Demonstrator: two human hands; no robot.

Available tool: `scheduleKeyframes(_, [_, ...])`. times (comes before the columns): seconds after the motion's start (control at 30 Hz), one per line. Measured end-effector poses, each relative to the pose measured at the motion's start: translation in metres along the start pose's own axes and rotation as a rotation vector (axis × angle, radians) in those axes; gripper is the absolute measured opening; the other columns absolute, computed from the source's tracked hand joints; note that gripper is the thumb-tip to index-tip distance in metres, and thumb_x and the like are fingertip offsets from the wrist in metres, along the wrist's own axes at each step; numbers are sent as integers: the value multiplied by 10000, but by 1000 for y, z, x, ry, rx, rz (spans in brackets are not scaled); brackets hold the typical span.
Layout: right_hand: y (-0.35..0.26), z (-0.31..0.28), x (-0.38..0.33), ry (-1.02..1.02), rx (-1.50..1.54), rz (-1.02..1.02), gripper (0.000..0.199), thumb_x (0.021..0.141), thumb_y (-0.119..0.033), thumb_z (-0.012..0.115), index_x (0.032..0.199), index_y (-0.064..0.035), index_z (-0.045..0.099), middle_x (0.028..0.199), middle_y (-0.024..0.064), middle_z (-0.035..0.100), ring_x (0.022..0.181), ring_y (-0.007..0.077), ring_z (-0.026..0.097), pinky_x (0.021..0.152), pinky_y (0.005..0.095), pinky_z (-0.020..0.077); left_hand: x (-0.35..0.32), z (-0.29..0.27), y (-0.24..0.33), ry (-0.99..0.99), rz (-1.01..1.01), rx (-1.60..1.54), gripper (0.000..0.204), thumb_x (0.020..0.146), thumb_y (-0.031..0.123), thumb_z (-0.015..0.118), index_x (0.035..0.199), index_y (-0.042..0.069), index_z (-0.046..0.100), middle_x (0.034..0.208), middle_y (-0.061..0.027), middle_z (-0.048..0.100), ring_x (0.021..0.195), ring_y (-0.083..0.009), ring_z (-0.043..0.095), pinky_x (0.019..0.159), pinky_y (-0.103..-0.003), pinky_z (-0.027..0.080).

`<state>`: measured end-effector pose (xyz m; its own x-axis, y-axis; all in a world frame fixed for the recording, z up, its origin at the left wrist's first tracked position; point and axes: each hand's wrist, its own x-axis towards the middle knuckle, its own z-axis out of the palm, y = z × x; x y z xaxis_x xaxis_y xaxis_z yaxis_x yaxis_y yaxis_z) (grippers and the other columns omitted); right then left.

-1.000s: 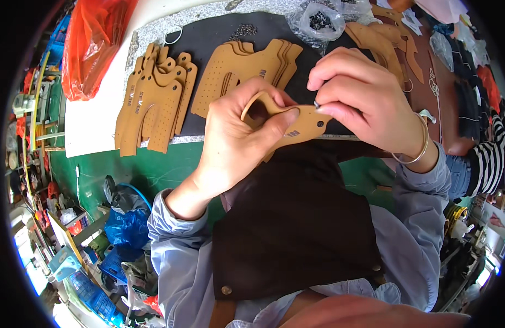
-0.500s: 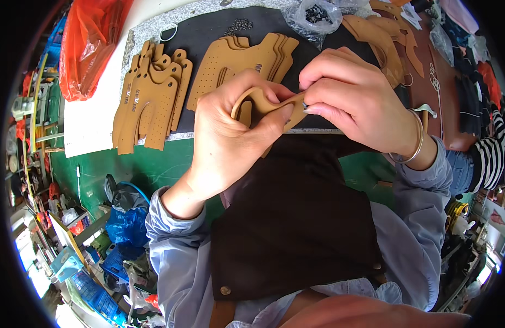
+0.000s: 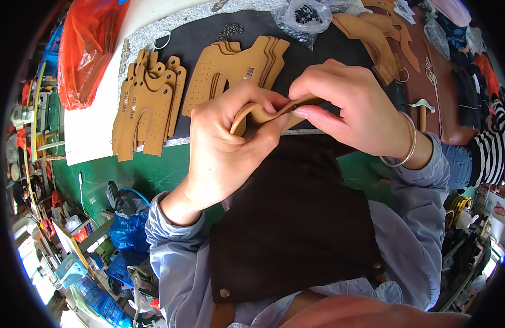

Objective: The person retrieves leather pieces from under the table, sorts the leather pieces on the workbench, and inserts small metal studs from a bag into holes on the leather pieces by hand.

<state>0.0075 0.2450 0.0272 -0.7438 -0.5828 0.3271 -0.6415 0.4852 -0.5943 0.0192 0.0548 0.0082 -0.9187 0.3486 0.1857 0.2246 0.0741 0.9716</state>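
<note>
We grip one curved tan leather piece [image 3: 263, 116] with our left hand [image 3: 225, 147] and right hand [image 3: 351, 106], both closed on it.

Grey-blue long sleeves [image 3: 170, 246] — dark brown apron [image 3: 296, 229] — silver bangle [image 3: 408, 147], right wrist.

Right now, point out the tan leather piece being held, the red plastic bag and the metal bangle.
tan leather piece [image 3: 261, 113], head view, curved middle
red plastic bag [image 3: 88, 49], head view, centre
metal bangle [image 3: 409, 143], head view, outer band
</note>
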Motion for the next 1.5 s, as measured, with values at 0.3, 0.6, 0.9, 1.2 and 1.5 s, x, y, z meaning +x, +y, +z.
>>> scheduleKeyframes(0.3, [10,-2,-3,-127,348,124,166,697,-57,639,696,10,488,632,128,526,568,265,544,519,337,408,-3,1,1,-71,115,121,165,677,-93,640,761,-10,525,791,-83,614,660,-134,596,567,-233,467])
scheduleKeyframes(0.6, [15,7,-8,-91,259,60,172,685,-30,650,754,-18,493,682,66,498,598,230,522,525,306,401,-7,3,-2,-50,175,154,140,694,-105,625,759,-28,528,816,-110,619,700,-169,619,585,-239,486])
scheduleKeyframes(0.9, [21,7,-4,-57,377,120,164,709,-72,641,741,4,499,657,100,538,576,225,540,529,291,420,-4,2,-6,4,72,0,143,727,-118,603,795,-20,526,846,-101,630,734,-105,615,641,-205,488])
scheduleKeyframes(1.2, [20,12,-3,18,265,13,171,674,-29,651,744,-11,496,675,77,508,583,235,520,532,297,412,-2,1,-8,0,103,-34,154,728,-118,607,808,-15,525,860,-100,631,756,-99,611,655,-205,489])
scheduleKeyframes(1.5, [30,29,-5,179,124,-181,183,640,33,634,717,-41,485,686,73,504,559,215,481,496,308,390,6,-6,-8,-73,-68,-146,140,739,-96,596,797,0,512,852,-89,622,696,-83,566,595,-192,454])
